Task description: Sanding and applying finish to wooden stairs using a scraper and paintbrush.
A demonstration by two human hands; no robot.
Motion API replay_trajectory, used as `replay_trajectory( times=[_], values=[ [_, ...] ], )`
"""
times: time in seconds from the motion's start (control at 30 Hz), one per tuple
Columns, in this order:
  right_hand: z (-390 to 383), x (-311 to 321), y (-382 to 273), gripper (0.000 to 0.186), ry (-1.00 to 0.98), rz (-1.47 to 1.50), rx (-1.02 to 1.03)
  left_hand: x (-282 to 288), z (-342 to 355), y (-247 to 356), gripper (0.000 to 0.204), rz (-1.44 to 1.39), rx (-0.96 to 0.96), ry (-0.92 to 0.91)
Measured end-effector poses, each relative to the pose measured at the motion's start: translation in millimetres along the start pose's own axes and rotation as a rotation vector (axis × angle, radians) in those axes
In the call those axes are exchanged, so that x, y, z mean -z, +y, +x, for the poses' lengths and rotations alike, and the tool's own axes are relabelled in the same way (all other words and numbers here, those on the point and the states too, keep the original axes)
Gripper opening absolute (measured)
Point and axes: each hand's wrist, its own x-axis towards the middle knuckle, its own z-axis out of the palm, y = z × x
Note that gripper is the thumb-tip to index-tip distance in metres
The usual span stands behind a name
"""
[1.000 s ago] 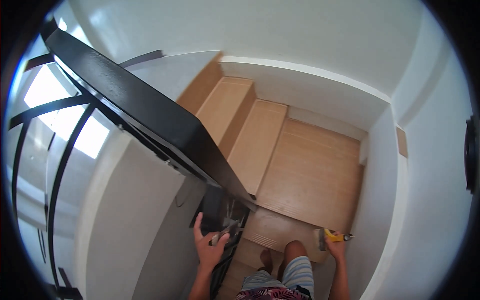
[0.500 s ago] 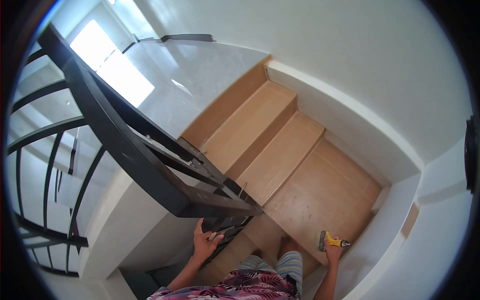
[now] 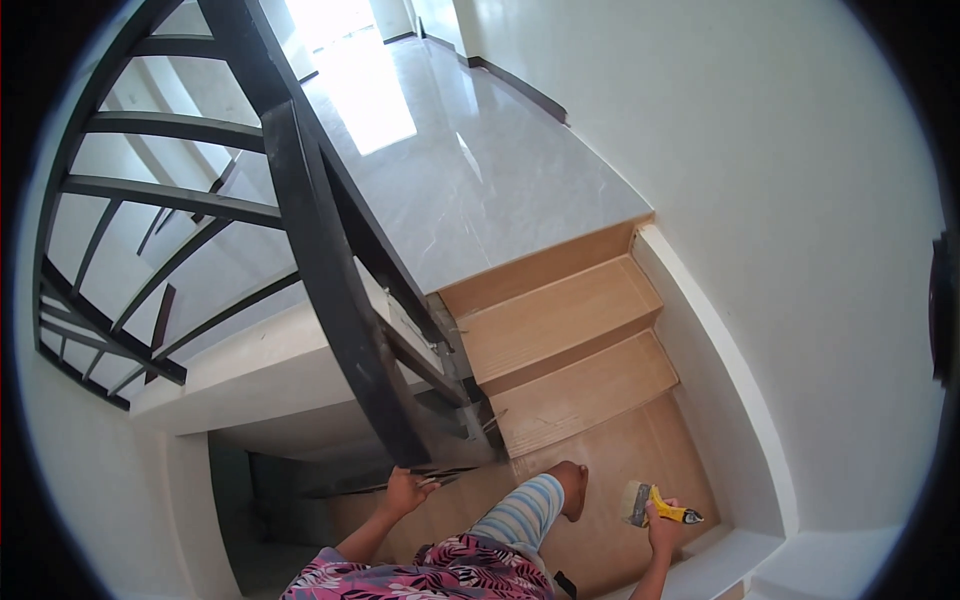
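Observation:
A flat paintbrush [image 3: 658, 498] with a yellow handle is in my right hand [image 3: 661, 522], fingers wrapped round the handle. Its pale, wide bristles point left, held above the tan landing [image 3: 632, 440]. My left hand [image 3: 407, 492] is just below the lower end of the dark handrail [image 3: 335, 260], its fingers curled. A small item seems to be in those fingers, too small to name. Whether this hand touches the rail I cannot tell. One bare foot [image 3: 571, 488] of mine stands on the landing.
Two tan steps [image 3: 565, 310] rise ahead to a glossy grey tiled floor [image 3: 470, 190]. A white wall [image 3: 740, 150] and pale ledge [image 3: 705, 320] border the right side. Left are dark metal balusters [image 3: 180, 195] and a dark stairwell opening [image 3: 290, 480].
My view has turned left, so stairs and railing sit differently. My foot has come forward onto the landing. The paintbrush stays in my right hand, and my left hand remains near the rail end.

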Motion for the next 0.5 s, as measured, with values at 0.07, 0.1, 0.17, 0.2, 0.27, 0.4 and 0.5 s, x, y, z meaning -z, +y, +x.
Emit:
replay_trajectory(
  times=[0.07, 0.1, 0.17, 0.2, 0.27, 0.4, 0.5],
  values=[
    [31, -1, -4, 0.029, -0.070, 0.024, -0.023, -9, -9, -15, 0.036, 0.053, 0.161, -0.133],
    [49, -2, -4, 0.028, -0.122, 0.000, 0.023, -11, -4, -7, 0.044, 0.104, 0.302, -0.276],
    [90, 4, -8, 0.028, -0.178, -0.060, 0.054, -16, 14, 20, 0.058, 0.083, 0.095, -0.043],
    [106, 2, -28, 0.029, -0.237, -0.089, -0.013, -9, 9, 37, 0.074, 0.081, -0.102, 0.190],
    [126, -12, -89, 0.032, -0.375, -0.223, -0.036, 2, -4, 25, 0.091, 0.148, -0.065, 0.096],
    [174, -12, -165, 0.034, -0.485, -0.384, 0.115, 16, -21, 27, 0.056, 0.201, 0.108, -0.038],
    [195, 9, -213, 0.031, -0.494, -0.450, 0.108, 53, -26, 70, 0.026, -0.280, 0.608, -0.183]
  ],
)
